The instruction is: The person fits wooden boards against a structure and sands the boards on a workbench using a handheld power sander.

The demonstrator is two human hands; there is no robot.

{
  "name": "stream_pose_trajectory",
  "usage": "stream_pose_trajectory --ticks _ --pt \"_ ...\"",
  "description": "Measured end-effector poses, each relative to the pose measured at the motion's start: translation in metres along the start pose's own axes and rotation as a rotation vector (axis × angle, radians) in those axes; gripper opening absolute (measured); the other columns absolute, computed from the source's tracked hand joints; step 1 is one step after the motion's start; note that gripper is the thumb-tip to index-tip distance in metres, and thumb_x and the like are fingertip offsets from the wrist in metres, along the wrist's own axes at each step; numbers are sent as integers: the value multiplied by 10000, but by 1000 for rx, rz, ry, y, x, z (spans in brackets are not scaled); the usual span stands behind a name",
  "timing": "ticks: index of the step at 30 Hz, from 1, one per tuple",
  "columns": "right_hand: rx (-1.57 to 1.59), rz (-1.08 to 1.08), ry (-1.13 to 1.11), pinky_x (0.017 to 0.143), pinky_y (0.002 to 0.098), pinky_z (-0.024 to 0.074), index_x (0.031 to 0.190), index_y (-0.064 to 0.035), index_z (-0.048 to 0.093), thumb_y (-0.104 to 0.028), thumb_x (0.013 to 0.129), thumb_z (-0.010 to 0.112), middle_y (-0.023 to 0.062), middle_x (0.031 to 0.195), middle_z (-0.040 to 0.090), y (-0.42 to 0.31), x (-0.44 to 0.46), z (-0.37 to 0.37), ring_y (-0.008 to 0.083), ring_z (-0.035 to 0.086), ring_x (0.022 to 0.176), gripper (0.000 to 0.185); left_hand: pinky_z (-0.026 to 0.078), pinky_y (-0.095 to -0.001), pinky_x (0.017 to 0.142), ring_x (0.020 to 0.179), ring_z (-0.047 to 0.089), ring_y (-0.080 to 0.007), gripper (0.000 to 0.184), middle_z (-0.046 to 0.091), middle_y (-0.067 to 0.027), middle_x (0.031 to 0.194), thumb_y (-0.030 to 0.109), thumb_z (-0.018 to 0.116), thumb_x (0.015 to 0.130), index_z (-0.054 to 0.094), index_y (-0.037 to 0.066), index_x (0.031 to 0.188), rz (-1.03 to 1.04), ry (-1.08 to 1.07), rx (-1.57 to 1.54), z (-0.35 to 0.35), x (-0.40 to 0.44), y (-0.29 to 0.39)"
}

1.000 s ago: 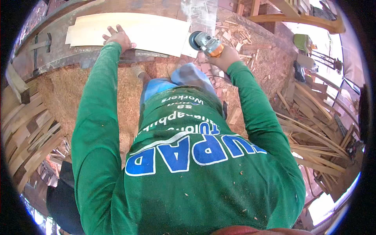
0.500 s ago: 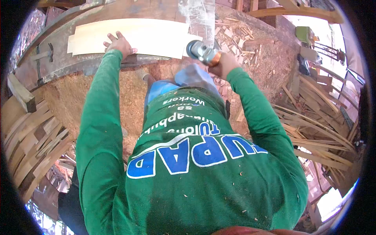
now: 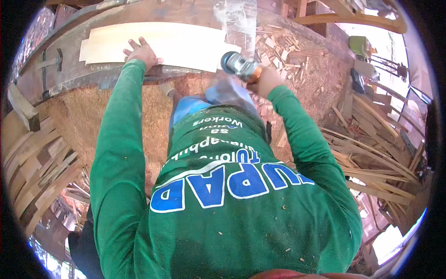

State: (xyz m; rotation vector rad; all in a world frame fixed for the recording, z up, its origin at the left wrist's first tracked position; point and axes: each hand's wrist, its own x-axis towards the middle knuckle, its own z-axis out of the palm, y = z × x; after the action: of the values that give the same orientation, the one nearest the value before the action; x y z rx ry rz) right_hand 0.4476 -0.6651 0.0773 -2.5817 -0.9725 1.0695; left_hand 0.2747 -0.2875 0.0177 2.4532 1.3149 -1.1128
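Sawdust covers the workshop floor (image 3: 74,114) around the person, whose green shirt (image 3: 241,237) fills the near view. Beyond it, the right hand (image 3: 268,81) has its fingers wrapped about the orange part of a grinder (image 3: 242,66), a hold that likely keeps them behind the disc (image 3: 228,62). The disc is by the near right corner of the boards; whether it touches wood I cannot tell. The left hand (image 3: 143,55) lies with fingers spread and clutching nothing on the top board (image 3: 190,43), presumably to press it steady, well apart from the disc. That board rests along the near side of the tabletop (image 3: 72,51), within easy reach, over a lower board (image 3: 231,48) that pokes out at both ends. Compared with a second ago, the grinder is closer to the person's body, while the left hand keeps its place on the wood. Farther right lie scraps (image 3: 278,49), and past them a heap of strips (image 3: 371,160).
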Motion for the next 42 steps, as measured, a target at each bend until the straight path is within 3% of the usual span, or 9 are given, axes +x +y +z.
stream_pose_trajectory --ticks 3,6,9,27,33,36,39,40,42 --pt "56 45 57 840 479 584 1021 -25 729 -387 717 818 217 943 747 0 14 -21 394 725 929 481 292 -660 1196 1500 148 -603 1222 7 -303 1684 499 844 809 55 80 1643 2 -1 -49 -8 -8 3" --pt "-26 95 30 854 477 586 1061 -29 722 -408 718 823 224 986 748 3 19 -14 400 725 943 521 253 -641 1216 1508 128 -598 1264 -16 -302 1688 630 784 816 -2 92 1647 -18 -37 6 -8 -6 5" --pt "-56 118 -17 875 475 584 1095 -31 713 -420 716 831 222 1024 748 2 4 6 407 722 964 555 302 -667 1188 1489 160 -617 1210 20 -305 1681 494 848 805 68 81 1633 0 33 -53 -2 -3 2" --pt "9 97 52 862 479 577 1043 -29 728 -400 704 826 223 980 746 -4 15 -13 390 725 933 512 292 -655 1199 1507 129 -597 1227 15 -294 1688 478 863 794 65 82 1638 -7 14 -73 -9 -10 3" --pt "60 171 -35 867 472 573 1099 -29 702 -429 713 822 229 1021 743 9 27 -24 394 717 976 568 254 -620 1223 1521 123 -573 1258 -19 -280 1697 593 818 800 28 100 1645 -30 -50 -33 -13 -8 6" --pt "40 129 68 856 463 577 1064 -26 708 -385 723 801 229 971 746 -5 18 -2 394 720 953 504 287 -646 1203 1500 136 -608 1246 22 -322 1676 495 854 800 43 46 1632 -6 -31 -56 -16 -13 6" --pt "177 164 58 854 466 573 1115 -56 694 -361 719 796 228 976 744 -13 3 -2 405 715 959 510 281 -649 1200 1477 158 -642 1255 26 -363 1657 544 821 816 25 3 1622 14 -25 -18 -10 -8 5" --pt "147 190 49 848 468 571 1109 -67 694 -343 706 794 225 981 743 -8 1 4 416 711 955 498 256 -622 1223 1534 91 -554 1291 -40 -282 1695 588 832 787 3 104 1649 -54 -55 -2 -8 -1 8" --pt "196 174 106 844 468 571 1075 -56 703 -340 700 797 223 984 743 -7 -12 12 415 711 952 480 256 -627 1221 1534 92 -554 1284 -40 -284 1693 584 835 786 15 100 1648 -72 -68 -4 -5 4 10"
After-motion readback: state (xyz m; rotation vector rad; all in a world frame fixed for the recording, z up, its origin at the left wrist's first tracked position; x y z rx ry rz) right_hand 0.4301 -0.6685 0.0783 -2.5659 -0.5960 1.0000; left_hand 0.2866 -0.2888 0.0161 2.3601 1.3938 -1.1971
